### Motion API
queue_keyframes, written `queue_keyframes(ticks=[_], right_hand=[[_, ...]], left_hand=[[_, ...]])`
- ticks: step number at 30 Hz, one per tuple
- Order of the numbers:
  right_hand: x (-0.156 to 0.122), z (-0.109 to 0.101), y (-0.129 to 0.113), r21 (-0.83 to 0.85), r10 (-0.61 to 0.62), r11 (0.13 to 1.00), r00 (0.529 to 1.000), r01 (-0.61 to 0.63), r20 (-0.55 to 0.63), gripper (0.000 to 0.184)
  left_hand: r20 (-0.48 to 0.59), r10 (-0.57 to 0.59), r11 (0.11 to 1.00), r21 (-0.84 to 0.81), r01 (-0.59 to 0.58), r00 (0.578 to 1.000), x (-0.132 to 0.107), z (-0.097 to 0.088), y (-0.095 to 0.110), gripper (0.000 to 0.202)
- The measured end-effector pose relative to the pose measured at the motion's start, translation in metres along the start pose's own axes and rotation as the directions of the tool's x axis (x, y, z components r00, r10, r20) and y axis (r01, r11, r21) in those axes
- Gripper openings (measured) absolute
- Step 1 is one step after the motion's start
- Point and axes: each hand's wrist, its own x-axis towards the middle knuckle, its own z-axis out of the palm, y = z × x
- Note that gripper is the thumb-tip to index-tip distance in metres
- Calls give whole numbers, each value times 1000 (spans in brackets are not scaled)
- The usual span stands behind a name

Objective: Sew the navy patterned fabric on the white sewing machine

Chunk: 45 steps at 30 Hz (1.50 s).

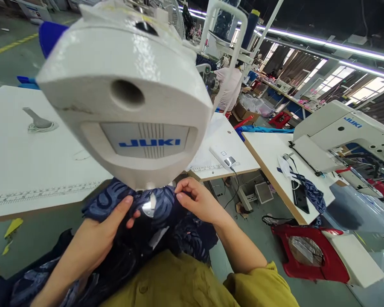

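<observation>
Navy patterned fabric lies under the head of a white JUKI sewing machine and hangs down over my lap. My left hand grips the fabric at its left part, thumb on top and fingertips showing beneath. At the right edge of the same cloth, my right hand pinches it between thumb and forefinger close below the machine head. A shiny metal plate shows between the hands. The needle area is hidden behind the machine head.
Left on the white table is a grey tool with coiled cord. A white control box sits on the right table part. Further right stand another sewing machine, a phone and a red stool. A person sits behind.
</observation>
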Motion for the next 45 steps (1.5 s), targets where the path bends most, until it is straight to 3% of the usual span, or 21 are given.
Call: queue_keyframes(ticks=[4,7,9,11,13,14,16,18,21,24,28,30,35,37,40,45], right_hand=[[-32,-19,-11,-75,80,995,983,-68,163,15],[-59,-43,6,-253,237,956,904,-151,355,32],[-73,-55,30,-425,355,889,842,-171,405,29],[-81,-60,53,-609,478,765,819,-210,318,25],[-80,-54,66,-715,476,663,862,-222,175,14],[-76,-47,66,-716,427,664,895,-216,127,13],[-61,-29,57,-609,279,777,954,-161,104,24],[-41,-6,44,-423,178,900,973,-100,149,36],[-15,25,33,-236,89,972,938,-8,334,42],[-4,40,36,-78,7,996,890,32,455,48],[-11,30,28,-43,73,997,869,-59,489,48],[-16,20,13,-109,112,992,885,-70,452,40],[-5,-1,-16,-269,90,962,983,-45,157,32],[7,-7,-13,-274,99,959,992,-76,73,34],[20,-13,1,-210,137,971,986,-114,98,36],[24,-13,14,-15,131,991,988,-130,77,31]], left_hand=[[43,103,993,53,-105,994,1,-5,-10,43],[44,89,996,-33,-88,995,0,-7,-18,36],[89,69,993,-99,-60,994,-2,-7,-23,39],[168,28,987,-159,-1,985,-3,-6,-28,42],[247,-30,974,-209,83,968,-4,-5,-31,42],[269,-52,969,-219,113,962,-5,-4,-33,41],[306,-74,970,-199,139,949,-8,-3,-35,40],[361,-109,973,-152,174,926,-13,-2,-35,36],[462,-184,965,-85,249,868,-24,-1,-30,37],[462,-205,967,-39,251,863,-32,-3,-24,41],[322,-138,980,-93,176,937,-33,-8,-24,46],[247,-67,990,-107,96,967,-28,-10,-25,41],[184,61,996,-72,-49,981,-6,-11,-21,30],[106,81,996,-54,-76,991,3,-8,-17,32],[19,106,992,-67,-104,994,10,0,-10,37],[55,117,988,-111,-111,992,14,9,-2,37]])
